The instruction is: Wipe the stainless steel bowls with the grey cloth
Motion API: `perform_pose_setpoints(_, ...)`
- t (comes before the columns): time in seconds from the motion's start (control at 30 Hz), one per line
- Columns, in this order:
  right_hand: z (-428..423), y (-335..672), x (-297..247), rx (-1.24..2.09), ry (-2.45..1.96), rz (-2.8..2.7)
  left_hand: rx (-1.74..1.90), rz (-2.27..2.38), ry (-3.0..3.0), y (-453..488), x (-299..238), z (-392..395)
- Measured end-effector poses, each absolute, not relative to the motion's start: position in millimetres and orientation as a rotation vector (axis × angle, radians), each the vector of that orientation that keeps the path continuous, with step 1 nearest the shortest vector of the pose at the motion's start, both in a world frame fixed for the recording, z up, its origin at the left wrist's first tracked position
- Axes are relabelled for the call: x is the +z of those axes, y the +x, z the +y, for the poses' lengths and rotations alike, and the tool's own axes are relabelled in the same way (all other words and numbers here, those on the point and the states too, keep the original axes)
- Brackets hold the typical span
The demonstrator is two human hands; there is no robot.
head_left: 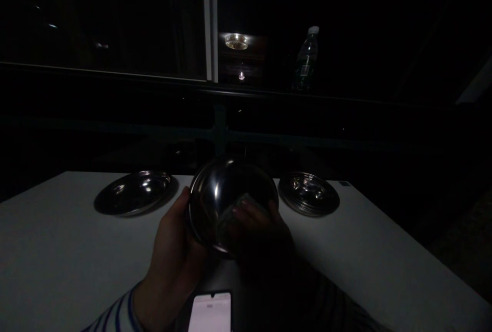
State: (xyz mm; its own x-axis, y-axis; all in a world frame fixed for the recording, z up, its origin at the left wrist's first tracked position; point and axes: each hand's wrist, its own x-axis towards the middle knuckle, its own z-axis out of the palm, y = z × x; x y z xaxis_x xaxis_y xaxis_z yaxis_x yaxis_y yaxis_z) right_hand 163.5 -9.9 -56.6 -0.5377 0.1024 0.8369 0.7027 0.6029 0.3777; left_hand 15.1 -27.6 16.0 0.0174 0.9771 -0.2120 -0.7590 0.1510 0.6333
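Observation:
The room is very dark. My left hand (172,255) grips the left rim of a shiny steel bowl (215,193), holding it tilted above the white table (57,250). My right hand (261,234) is inside the bowl's mouth, fingers pressed on a pale cloth or sponge (234,211) against the metal. My sleeve is striped.
A steel plate (132,192) lies on the table to the left, and a stack of steel plates (309,192) to the right. A lit phone (210,312) sits near the front edge. A plastic water bottle (306,60) stands on a dark ledge behind.

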Motion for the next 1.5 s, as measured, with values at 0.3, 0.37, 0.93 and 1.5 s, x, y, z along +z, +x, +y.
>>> perform_pose_setpoints(0.3, -17, 150, -49, -0.866, -0.738, -2.067, 1.349, 0.740, 0.325, 15, 12, -27)
perform_pose_setpoints(0.37, -14, 156, -44, -0.841, -0.731, -2.136, 1.348, 0.744, 0.345, 16, 11, -27)
perform_pose_setpoints(0.93, -5, 171, -38, -0.719, -1.016, -2.083, 1.480, 0.822, 0.387, 14, 9, -17)
perform_pose_setpoints(1.5, -22, 146, -47, -0.632, -0.821, -2.089, 1.204, 0.872, 0.347, 25, -1, -22)
